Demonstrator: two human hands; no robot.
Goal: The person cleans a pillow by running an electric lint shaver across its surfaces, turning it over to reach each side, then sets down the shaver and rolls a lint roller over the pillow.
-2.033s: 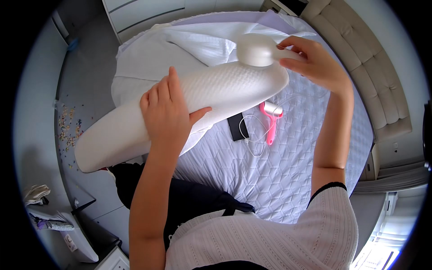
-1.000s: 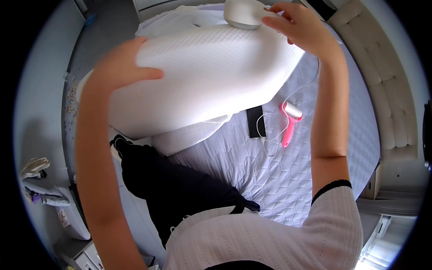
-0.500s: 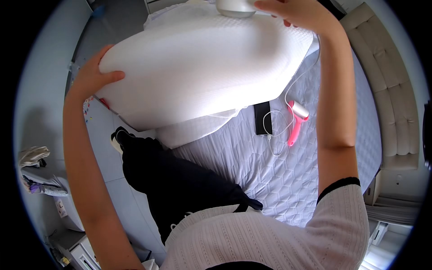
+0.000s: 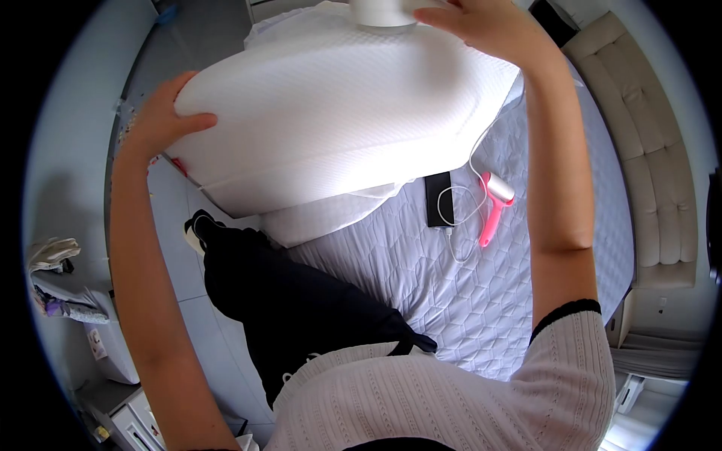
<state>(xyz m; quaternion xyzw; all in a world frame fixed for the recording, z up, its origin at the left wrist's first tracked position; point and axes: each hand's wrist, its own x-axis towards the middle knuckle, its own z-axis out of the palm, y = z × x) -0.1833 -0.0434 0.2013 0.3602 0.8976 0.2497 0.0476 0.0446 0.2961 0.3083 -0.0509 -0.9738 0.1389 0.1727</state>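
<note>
A large white pillow (image 4: 316, 120) with a fine quilted texture is propped at a slant in front of me. My left hand (image 4: 167, 113) grips its left end, thumb over the upper face and fingers round the edge. At the pillow's top edge, my right hand (image 4: 489, 26) holds a white round-headed device that looks like a fabric shaver (image 4: 383, 13), its flat head against the cover. The top of the device and some of my fingers are cut off by the frame. A thin white cable (image 4: 475, 146) runs down from near the right hand.
Grey quilted bedding (image 4: 481, 316) covers the bed. On it lie a black power bank (image 4: 438, 199), joined to the cable, and a pink-handled lint roller (image 4: 492, 210). A padded headboard (image 4: 639, 150) stands at right; tiled floor (image 4: 226, 338) shows at left.
My right hand and the white device have shifted slightly left along the pillow's top. My left hand has moved a little right, still gripping the pillow's end.
</note>
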